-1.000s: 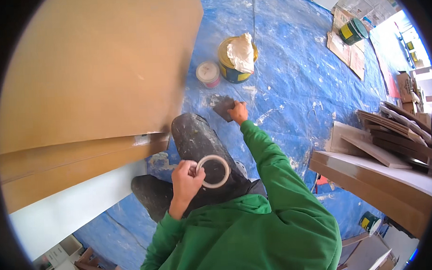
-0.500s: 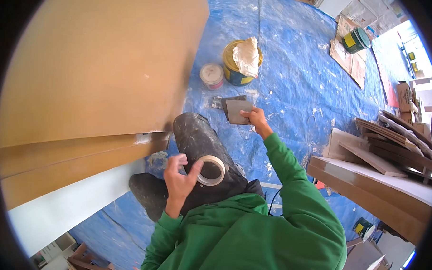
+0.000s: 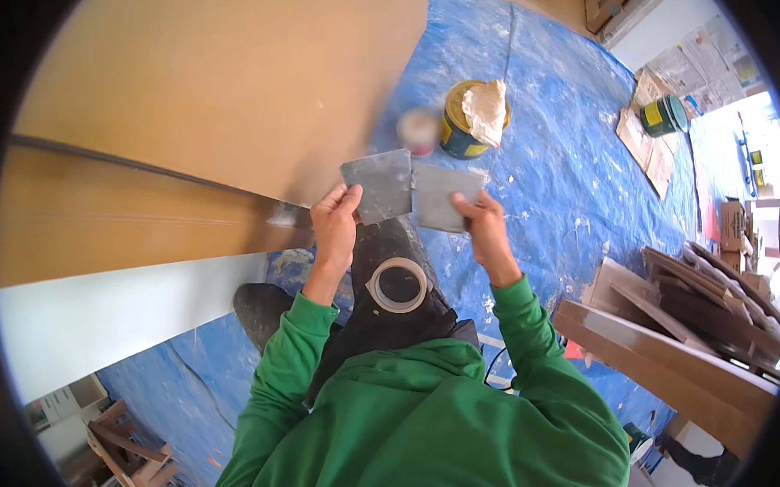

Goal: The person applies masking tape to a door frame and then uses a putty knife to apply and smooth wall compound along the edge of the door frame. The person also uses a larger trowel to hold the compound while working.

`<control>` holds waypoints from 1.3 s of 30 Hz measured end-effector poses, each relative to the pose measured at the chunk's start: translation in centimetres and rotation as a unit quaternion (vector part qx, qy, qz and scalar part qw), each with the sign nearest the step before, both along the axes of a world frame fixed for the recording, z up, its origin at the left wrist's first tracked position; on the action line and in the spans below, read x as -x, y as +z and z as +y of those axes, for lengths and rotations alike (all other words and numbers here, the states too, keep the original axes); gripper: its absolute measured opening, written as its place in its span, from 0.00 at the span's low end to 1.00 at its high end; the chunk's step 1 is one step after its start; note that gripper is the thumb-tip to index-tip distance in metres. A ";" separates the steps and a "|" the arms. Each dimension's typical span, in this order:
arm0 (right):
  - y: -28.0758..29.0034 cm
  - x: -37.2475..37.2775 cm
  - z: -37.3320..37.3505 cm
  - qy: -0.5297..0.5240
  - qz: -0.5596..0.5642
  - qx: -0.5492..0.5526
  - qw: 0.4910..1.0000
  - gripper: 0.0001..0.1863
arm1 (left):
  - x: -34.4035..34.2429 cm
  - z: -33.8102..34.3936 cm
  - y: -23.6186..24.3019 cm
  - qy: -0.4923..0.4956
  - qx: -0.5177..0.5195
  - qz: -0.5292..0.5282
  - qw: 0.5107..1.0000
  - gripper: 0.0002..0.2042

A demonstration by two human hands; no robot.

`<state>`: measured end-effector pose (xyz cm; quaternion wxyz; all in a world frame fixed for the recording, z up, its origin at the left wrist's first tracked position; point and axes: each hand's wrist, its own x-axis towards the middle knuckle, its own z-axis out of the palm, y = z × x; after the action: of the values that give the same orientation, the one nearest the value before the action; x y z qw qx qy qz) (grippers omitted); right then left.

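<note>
My left hand (image 3: 338, 219) grips a square grey sheet (image 3: 377, 179) by its lower left edge, with the thumb on top. My right hand (image 3: 484, 227) holds a second grey sheet (image 3: 440, 190) by its right side, close beside the first; the sheets are raised over my leg. A roll of pale tape (image 3: 373, 285) lies on my dark trouser leg below them. Beyond the sheets stand a blurred small tub (image 3: 419, 132) and a yellow-lidded bucket (image 3: 462, 142) with a crumpled white cloth (image 3: 485, 113) on it.
A large brown board (image 3: 195, 87) fills the upper left. Stacked boards (image 3: 702, 310) lie at the right. A blue sheet (image 3: 567, 134) covers the floor. A green bucket (image 3: 665, 115) stands on flattened cardboard (image 3: 645, 153). Wooden pieces (image 3: 131, 450) sit at the lower left.
My left hand has let go of the tape, now on my leg, and taken a grey sheet. My right hand has lifted from the floor with a grey sheet.
</note>
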<state>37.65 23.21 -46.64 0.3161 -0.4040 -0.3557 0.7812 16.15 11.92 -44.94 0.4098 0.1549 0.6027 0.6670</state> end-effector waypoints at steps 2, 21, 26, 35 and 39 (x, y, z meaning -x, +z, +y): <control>2.9 -0.3 0.2 -0.075 0.042 0.043 0.995 0.13 | 0.2 0.0 2.0 0.008 -0.012 -0.008 1.000 0.10; 9.7 4.6 -5.0 -0.039 -0.074 -0.178 0.981 0.11 | -2.0 -1.1 6.0 -0.110 -0.017 0.365 0.924 0.14; 11.8 3.8 -4.1 0.015 -0.062 -0.225 0.972 0.10 | -1.0 -2.0 8.9 -0.222 -0.055 0.420 0.878 0.16; 14.5 1.9 -2.0 0.113 -0.088 -0.269 0.952 0.12 | 1.2 -0.5 12.0 -0.381 -0.020 0.460 0.802 0.17; 10.0 -2.6 3.2 0.095 -0.085 -0.152 0.980 0.13 | 4.2 -1.9 8.1 -0.256 0.010 0.384 0.887 0.17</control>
<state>40.30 26.41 -36.66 0.2673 -0.3806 -0.5325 0.7072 11.98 10.05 -36.86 0.3049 0.5434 0.6592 0.4210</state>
